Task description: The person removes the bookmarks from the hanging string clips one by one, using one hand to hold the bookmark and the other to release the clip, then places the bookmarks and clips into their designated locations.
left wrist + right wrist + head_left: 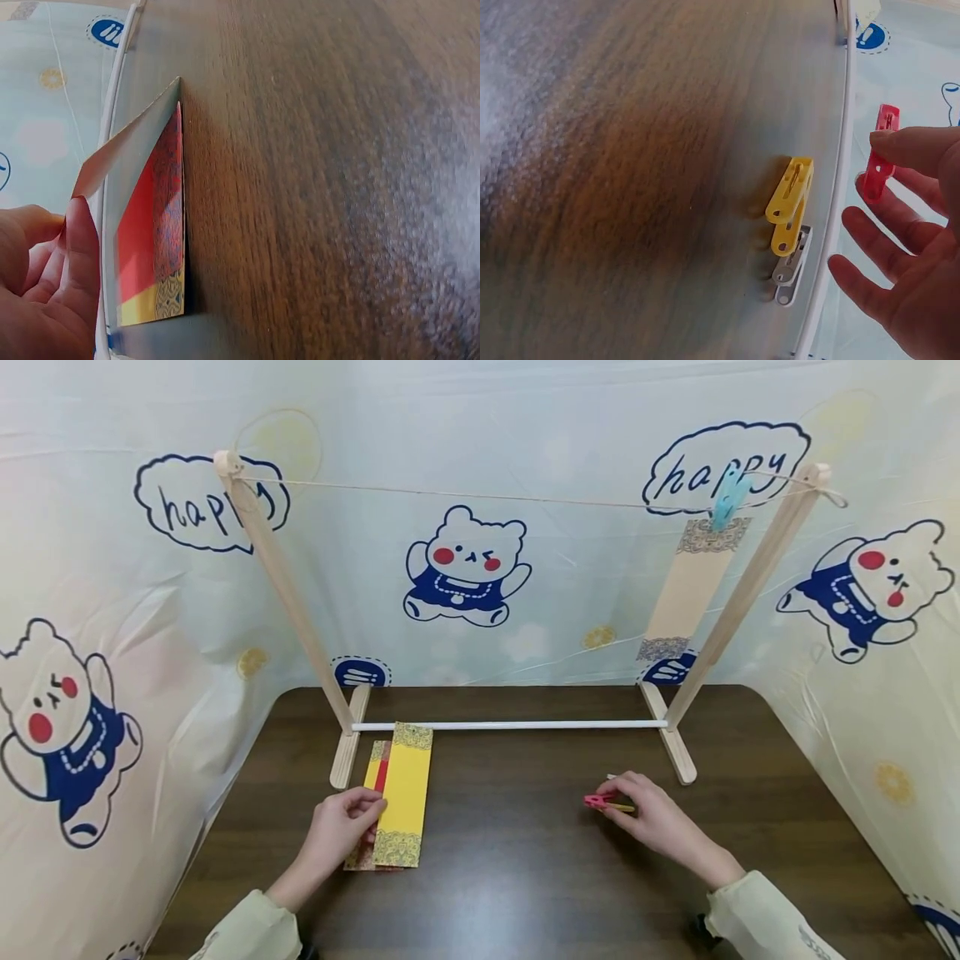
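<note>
My left hand (337,822) pinches the left edge of a yellow card strip (403,793) with patterned ends. In the left wrist view this strip is tilted, its held edge raised. Beneath it lie other strips, partly hidden, one of them with a red panel (139,251). My right hand (663,822) holds a red-pink clothespin (880,163) between thumb and fingers, above the table. Below it, a yellow clothespin (790,196) and a grey clothespin (790,268) lie on the tabletop in the right wrist view.
A wooden stand (288,602) carries a thin string (465,495) between two posts, with a white rod (525,725) low across it. A light-blue clothespin (727,502) hangs a beige strip (688,589) near the right post (772,560). Printed cloth (570,443) hangs behind the dark table (525,877).
</note>
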### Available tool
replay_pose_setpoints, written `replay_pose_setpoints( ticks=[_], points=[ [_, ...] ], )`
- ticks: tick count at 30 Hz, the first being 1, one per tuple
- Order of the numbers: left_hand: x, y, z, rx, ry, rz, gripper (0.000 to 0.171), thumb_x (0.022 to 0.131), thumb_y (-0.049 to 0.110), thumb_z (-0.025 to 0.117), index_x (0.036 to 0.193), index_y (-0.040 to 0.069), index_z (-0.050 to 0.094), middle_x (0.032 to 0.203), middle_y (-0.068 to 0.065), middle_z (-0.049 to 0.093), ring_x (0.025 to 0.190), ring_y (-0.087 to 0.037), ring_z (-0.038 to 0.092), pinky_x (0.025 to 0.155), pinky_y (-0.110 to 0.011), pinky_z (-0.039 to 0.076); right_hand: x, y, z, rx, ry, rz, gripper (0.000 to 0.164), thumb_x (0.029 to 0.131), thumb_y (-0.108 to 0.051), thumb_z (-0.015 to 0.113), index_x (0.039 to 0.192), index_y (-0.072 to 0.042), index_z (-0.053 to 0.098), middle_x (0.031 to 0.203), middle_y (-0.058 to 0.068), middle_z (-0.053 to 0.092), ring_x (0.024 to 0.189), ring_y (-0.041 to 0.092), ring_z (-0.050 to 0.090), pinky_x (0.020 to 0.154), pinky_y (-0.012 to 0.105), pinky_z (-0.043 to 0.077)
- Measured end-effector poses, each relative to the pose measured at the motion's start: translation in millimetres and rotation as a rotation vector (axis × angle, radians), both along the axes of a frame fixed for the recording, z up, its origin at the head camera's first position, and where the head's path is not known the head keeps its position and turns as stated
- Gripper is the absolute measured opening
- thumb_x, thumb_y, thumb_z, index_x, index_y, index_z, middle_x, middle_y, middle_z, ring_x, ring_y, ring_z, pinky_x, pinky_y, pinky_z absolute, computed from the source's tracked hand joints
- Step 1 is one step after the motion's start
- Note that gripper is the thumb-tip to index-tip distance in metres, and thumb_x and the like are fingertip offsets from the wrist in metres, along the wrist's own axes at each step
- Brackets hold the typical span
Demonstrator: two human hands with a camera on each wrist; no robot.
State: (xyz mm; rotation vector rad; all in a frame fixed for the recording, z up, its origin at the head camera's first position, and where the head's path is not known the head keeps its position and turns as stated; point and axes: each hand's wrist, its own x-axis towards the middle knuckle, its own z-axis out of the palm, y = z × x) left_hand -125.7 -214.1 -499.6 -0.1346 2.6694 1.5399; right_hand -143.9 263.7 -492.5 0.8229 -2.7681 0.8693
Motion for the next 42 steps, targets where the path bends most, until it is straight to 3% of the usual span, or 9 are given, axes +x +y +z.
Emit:
replay_pose_setpoints(
  ticks=[3, 9, 17, 23, 35, 42],
  points=[
    [-0.2, -1.5, -0.4, -0.032, -0.016, 0.004, 0.016, 0.096, 0.009, 0.075, 0.108, -0.002, 0.074, 0.081, -0.007, 0.071, 0.059, -0.019, 0.064, 0.056, -0.027, 0.058, 0.1, 0.1, 0.4, 0.02, -0.019, -0.004, 0.027, 0.087, -0.005, 0.084, 0.106, -0.019, 0.072, 0.103, -0.008, 0.069, 0.103, 0.021, 0.067, 0.09, 0.048, 0.058],
    [-0.8, -3.6, -1.6, -0.067, -0.045, -0.006, 0.016, 0.096, 0.011, 0.075, 0.106, -0.001, 0.074, 0.077, -0.005, 0.07, 0.057, -0.018, 0.063, 0.054, -0.027, 0.057, 2.1, 2.4, -0.1, 0.054, -0.017, -0.003, 0.027, 0.085, -0.004, 0.084, 0.103, -0.018, 0.071, 0.102, -0.008, 0.063, 0.1, 0.017, 0.06, 0.088, 0.043, 0.056],
    [-3.3, -5.1, -2.6, -0.205, 0.004, -0.024, 0.011, 0.095, 0.012, 0.077, 0.099, 0.002, 0.077, 0.076, -0.001, 0.071, 0.062, -0.014, 0.058, 0.055, -0.024, 0.049, 4.1, 3.1, -2.6, 0.105, -0.008, 0.026, 0.025, 0.083, -0.005, 0.084, 0.101, -0.016, 0.071, 0.099, -0.008, 0.063, 0.095, 0.013, 0.055, 0.082, 0.037, 0.053],
    [-5.6, -7.1, -4.3, -0.292, 0.012, -0.032, 0.012, 0.093, 0.013, 0.078, 0.097, 0.002, 0.077, 0.074, 0.001, 0.069, 0.063, -0.014, 0.056, 0.055, -0.024, 0.047, 5.8, 2.2, 0.7, 0.126, -0.001, 0.017, 0.025, 0.083, -0.007, 0.084, 0.102, -0.017, 0.071, 0.101, -0.007, 0.065, 0.096, 0.015, 0.057, 0.084, 0.039, 0.054],
    [-5.8, -8.2, -3.5, -0.321, -0.003, -0.042, 0.013, 0.093, 0.016, 0.078, 0.092, 0.003, 0.075, 0.073, 0.001, 0.067, 0.064, -0.015, 0.054, 0.055, -0.026, 0.045, 7.1, 3.9, -3.0, 0.191, 0.072, 0.056, 0.023, 0.083, -0.013, 0.086, 0.101, -0.015, 0.073, 0.095, -0.005, 0.062, 0.094, 0.018, 0.056, 0.08, 0.041, 0.052],
    [-6.4, -9.8, -5.0, -0.35, 0.003, -0.066, 0.012, 0.092, 0.017, 0.079, 0.087, 0.008, 0.075, 0.07, 0.002, 0.065, 0.063, -0.015, 0.054, 0.057, -0.029, 0.044, 6.8, 1.6, -2.4, 0.26, 0.031, 0.053, 0.023, 0.083, -0.019, 0.087, 0.099, -0.017, 0.071, 0.087, -0.007, 0.06, 0.096, 0.023, 0.056, 0.077, 0.042, 0.047]
  ],
)
